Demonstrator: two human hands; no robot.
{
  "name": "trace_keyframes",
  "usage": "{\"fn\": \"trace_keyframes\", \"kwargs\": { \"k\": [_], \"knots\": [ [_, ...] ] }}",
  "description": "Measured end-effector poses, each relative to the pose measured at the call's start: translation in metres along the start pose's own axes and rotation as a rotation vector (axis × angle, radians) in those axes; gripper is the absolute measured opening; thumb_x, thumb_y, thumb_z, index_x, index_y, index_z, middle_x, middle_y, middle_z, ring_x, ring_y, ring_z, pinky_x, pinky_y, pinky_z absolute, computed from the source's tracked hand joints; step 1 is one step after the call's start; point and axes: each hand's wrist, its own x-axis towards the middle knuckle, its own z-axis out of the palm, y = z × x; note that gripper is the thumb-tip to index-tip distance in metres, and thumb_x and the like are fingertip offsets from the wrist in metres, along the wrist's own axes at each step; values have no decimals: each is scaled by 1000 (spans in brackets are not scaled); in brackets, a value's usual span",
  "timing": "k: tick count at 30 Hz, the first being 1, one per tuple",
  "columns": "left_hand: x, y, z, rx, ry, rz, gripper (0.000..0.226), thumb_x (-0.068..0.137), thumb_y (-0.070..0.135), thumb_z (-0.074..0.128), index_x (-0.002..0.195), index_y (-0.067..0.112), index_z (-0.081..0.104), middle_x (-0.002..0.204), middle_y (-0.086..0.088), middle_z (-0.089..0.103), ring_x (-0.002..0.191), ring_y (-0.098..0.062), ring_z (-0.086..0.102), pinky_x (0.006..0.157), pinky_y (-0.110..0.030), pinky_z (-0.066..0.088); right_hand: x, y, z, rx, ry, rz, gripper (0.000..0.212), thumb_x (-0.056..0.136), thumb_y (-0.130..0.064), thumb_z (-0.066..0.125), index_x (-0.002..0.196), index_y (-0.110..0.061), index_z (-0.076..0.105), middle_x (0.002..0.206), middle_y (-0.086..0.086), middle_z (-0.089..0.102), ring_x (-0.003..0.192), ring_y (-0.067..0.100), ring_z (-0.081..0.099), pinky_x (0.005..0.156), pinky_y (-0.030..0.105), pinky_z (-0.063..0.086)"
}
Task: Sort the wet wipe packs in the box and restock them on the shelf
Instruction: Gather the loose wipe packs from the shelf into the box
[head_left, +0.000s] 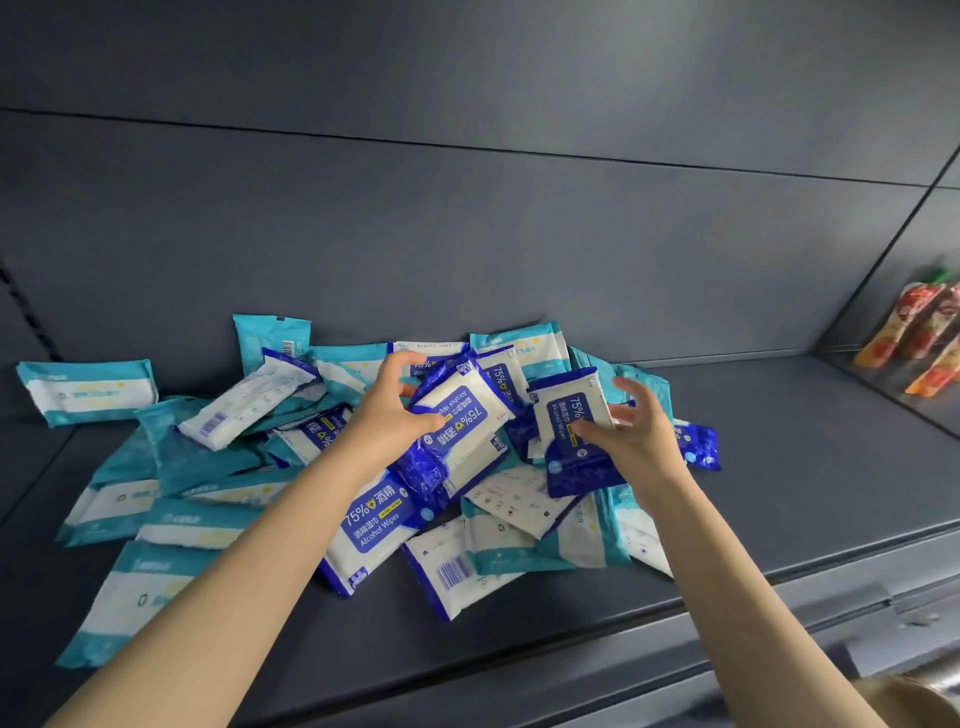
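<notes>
The left grip (387, 410) pinches a blue pack (467, 402) by its left end, thumb on the printed face and fingers curled over the top edge. The pack is tilted and raised slightly above the pile.

The right grip (641, 441) holds a 2nd blue pack (569, 410) upright just beside the 1st. The thumb presses its face, and the fingers are spread behind its right edge.

Under both grips lies a loose pile (363, 519) of wipe packs on the dark shelf (779, 441). Blue alcohol packs crowd the middle and right. Teal packs (171, 457) lie mostly to the left and along the back, and many overlap. 1 teal pack (85, 392) leans against the back panel at far left, apart from the heap.

At far right, in the next bay, stand orange-red pouches (919, 338).
</notes>
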Motion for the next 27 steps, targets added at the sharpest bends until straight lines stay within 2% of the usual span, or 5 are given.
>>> {"fn": "trace_keyframes", "kwargs": {
  "k": [3, 7, 12, 19, 27],
  "knots": [
    [3, 0, -4, -9, -88, -57, 48, 81, 13, 79, 119, 27, 53, 108, 4, 65, 91, -16, 69, 73, -39, 59, -5, 0, 0, 101, -46, 72, 20, 83, -15, 78, 97, -21, 65, 100, 2, 74, 76, 15, 74, 55, 27, 57],
    [3, -2, -5, -93, -168, 15, 36, 85, 1, 71, 99, 31, 57, 100, -6, 71, 78, -15, 73, 70, -36, 60, -14, -4, 3, 265, 29, 47, 33, 84, -9, 76, 111, -21, 60, 99, 5, 72, 84, 24, 73, 69, 41, 61],
    [-4, 20, -2, -224, -123, 107, 43, 83, -4, 71, 99, 34, 58, 93, 1, 73, 74, -10, 73, 58, -26, 57, -31, -10, -24, 395, 81, -39, 31, 89, -15, 71, 114, -22, 54, 94, 0, 77, 83, 22, 75, 57, 33, 59],
    [-24, 107, 57, -422, -264, 199, 22, 88, 3, 67, 99, 21, 64, 83, 8, 76, 69, -8, 72, 49, -18, 51, -58, -8, -115, 554, 314, -18, 42, 87, -19, 74, 125, -18, 56, 106, 3, 74, 90, 22, 74, 67, 36, 61],
    [-112, 165, 314, -412, -593, 136, 19, 88, 5, 67, 102, 18, 65, 83, 6, 75, 69, -10, 72, 52, -21, 53, -173, 68, -341, 476, 668, 15, 28, 86, -18, 74, 112, -18, 61, 95, 3, 77, 87, 24, 74, 74, 38, 62]
  ]
}}
